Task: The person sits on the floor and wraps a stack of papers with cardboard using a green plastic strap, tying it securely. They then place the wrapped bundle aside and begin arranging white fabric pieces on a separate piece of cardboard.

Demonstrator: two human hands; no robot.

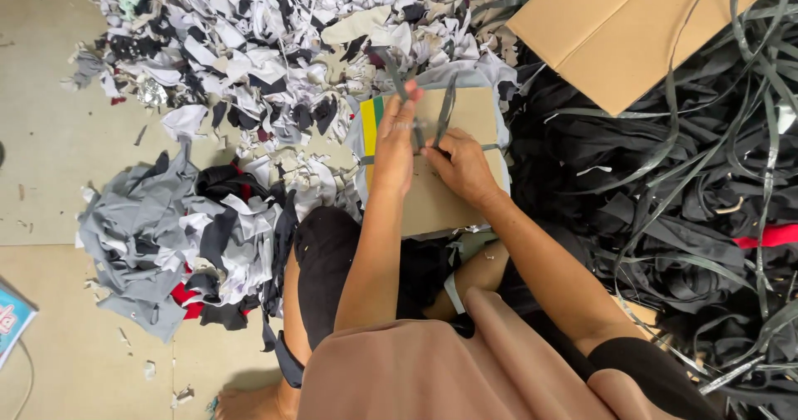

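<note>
Our left hand (395, 141) pinches a thin grey fabric strip (401, 87), fingers closed on it; our right hand (461, 164) grips another strip (447, 108) the same way. Both strips run lengthwise away from us — limp, flat, ribbon-like. Beneath lies a stiff cardboard piece (449, 200) with yellow and green edges. Ragged grey, white and black fabric scraps (249, 46) heap to the left; dark strips (665, 187) tangle on the right.

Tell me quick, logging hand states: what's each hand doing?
Left hand: closed on a grey strip.
Right hand: pinching another grey strip, over the cardboard.
</note>
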